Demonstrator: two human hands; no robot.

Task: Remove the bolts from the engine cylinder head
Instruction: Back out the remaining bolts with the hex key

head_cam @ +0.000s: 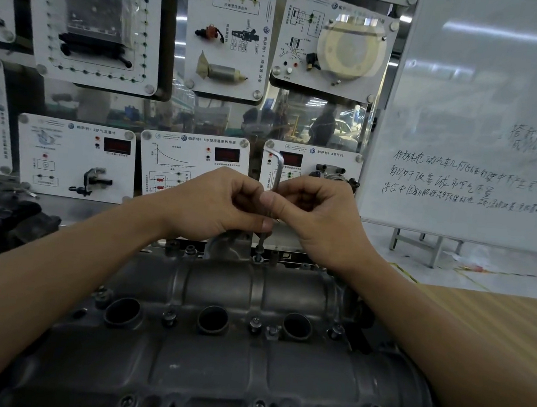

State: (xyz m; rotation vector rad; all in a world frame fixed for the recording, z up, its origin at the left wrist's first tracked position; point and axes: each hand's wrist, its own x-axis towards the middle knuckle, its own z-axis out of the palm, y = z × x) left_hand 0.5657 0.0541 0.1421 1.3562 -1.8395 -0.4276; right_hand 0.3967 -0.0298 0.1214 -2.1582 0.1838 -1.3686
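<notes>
Engine cylinder head [220, 296] lies near and centred, dark grey, with three round bores across its middle and rows of bolts; a striped wooden surface [494, 320] shows to its right. At its far edge one raised bolt [258, 258] has an L-shaped hex key [278, 171] standing upright in it. The left hand [215, 205] and right hand [321, 214] meet above it, each grip curled and pinching the key's shaft. Beyond, white panels carry a VW badge and "帕萨特": the left panel [73, 153] reads "空气流量计", the centre panel [193, 151] "冷却液温度传感器", the right panel [329, 160] "节气门". A whiteboard [481, 92] far right bears handwritten Chinese, mostly too faint to read.
</notes>
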